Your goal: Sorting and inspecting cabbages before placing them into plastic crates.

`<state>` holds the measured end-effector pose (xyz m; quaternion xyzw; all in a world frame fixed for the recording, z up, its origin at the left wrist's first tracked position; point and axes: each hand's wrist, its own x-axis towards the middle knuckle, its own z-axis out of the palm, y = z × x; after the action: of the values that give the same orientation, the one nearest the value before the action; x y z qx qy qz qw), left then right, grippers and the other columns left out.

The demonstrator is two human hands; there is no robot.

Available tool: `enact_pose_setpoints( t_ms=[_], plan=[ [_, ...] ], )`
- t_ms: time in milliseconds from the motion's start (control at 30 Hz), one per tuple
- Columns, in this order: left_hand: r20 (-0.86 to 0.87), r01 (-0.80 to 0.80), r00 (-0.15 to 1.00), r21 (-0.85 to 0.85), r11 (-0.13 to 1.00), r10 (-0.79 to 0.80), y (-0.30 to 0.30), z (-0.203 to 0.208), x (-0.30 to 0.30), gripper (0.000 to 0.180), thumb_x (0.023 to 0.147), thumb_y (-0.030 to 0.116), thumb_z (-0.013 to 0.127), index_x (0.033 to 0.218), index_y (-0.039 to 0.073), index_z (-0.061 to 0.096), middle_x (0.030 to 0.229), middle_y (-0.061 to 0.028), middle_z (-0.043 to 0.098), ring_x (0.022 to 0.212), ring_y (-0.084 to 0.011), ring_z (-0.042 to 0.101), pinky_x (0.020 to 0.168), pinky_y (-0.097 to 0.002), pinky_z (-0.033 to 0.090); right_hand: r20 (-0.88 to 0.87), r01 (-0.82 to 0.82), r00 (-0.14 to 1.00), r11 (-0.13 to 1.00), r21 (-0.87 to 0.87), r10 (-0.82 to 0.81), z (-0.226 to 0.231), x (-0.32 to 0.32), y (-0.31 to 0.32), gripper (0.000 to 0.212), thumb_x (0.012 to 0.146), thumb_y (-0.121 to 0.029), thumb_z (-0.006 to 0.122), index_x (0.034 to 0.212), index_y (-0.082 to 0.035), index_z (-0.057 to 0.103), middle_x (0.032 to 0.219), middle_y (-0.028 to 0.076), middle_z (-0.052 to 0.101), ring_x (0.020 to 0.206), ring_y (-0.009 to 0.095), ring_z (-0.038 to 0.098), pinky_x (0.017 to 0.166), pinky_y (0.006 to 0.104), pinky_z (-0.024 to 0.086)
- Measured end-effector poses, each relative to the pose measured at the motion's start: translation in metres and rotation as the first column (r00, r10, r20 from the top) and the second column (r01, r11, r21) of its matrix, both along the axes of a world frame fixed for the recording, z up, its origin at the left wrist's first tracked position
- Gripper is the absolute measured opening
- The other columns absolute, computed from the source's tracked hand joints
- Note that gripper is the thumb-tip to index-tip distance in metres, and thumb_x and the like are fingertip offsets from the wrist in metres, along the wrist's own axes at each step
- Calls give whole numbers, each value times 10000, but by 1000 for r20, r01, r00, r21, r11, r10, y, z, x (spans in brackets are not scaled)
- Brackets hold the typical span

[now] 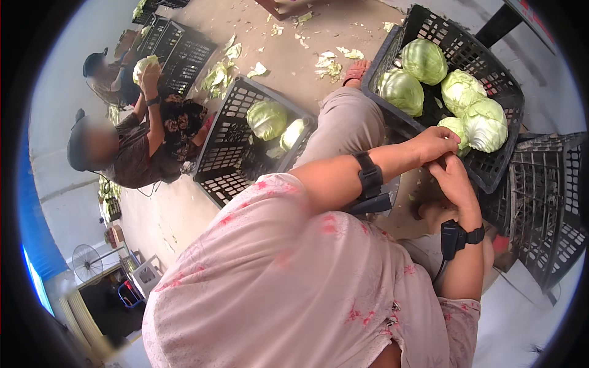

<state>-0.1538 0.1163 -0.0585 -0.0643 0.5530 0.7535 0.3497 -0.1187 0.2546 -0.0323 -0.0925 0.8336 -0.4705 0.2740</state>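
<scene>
My left hand (pixel 437 145) and my right hand (pixel 453 179) meet at the near side of a black plastic crate (pixel 485 58). The left fingers are curled in, with their tips close to the right hand's fingers. Both hands look closed, and whatever they may pinch is too small or hidden to make out. Just beyond them a pale green cabbage (pixel 454 127) is partly covered by my left hand and by a larger cabbage (pixel 486 126). Several cabbages lie in this crate, among them one at the far side (pixel 424 61) and one by its left wall (pixel 400 92).
Left of my knee stands another black crate (pixel 215 168) holding cabbages (pixel 266 119). Stacked crates (pixel 546 190) are at my right. Loose leaves (pixel 218 76) litter the floor. Two people sit at left; a person's hands (pixel 149 83) hold a cabbage (pixel 145 66). A fan (pixel 87 262) stands behind.
</scene>
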Motion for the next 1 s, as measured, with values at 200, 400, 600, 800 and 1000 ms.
enact_pose_setpoints(
  t_ms=[200, 400, 600, 800, 1000],
  plan=[
    [16, 14, 1000, 4, 1000, -14, -17, 13, 3, 409, 847, 210, 610, 1197, 0, 582, 971, -74, 637, 869, -148, 607, 764, -273, 498, 79, -16, 997, 998, -66, 21, -3, -6, -2, 326, 920, -146, 547, 1174, 56, 575, 1041, 128, 669, 908, 196, 637, 825, 330, 488],
    [17, -34, 999, 235, 971, 31, -67, 29, 6, 412, 873, 231, 635, 1237, 57, 554, 998, -54, 657, 898, -159, 612, 802, -274, 475, 105, -137, 983, 985, -100, 148, -1, -7, -9, 328, 932, -158, 561, 1224, -7, 562, 1029, 78, 660, 887, 139, 614, 765, 269, 473],
    [-248, -69, 948, 448, 892, 198, -216, 50, -13, 394, 994, 219, 443, 1313, -6, 494, 1179, -207, 635, 1103, -318, 618, 988, -406, 477, 292, -187, 941, 982, 25, 172, -24, -7, 2, 343, 911, -105, 543, 1247, -36, 547, 980, 52, 641, 885, 130, 594, 793, 268, 477],
    [-196, -397, 915, -290, 871, 352, -381, -35, 39, 437, 956, 333, 549, 1324, 97, 548, 1260, -95, 617, 1176, -230, 574, 981, -381, 439, 316, -160, 939, 986, 56, 135, -32, -8, -13, 368, 871, -145, 597, 1216, -17, 574, 917, 44, 622, 856, 128, 572, 798, 278, 466],
    [-105, -179, 984, -650, 738, 146, -430, -169, 103, 640, 841, 388, 707, 1381, 114, 500, 1304, -95, 566, 1243, -236, 515, 1020, -396, 409, 364, -238, 912, 967, 96, 188, -42, -16, -18, 361, 903, -76, 542, 1260, -23, 531, 1000, 79, 625, 902, 142, 606, 828, 287, 494]
  ],
)
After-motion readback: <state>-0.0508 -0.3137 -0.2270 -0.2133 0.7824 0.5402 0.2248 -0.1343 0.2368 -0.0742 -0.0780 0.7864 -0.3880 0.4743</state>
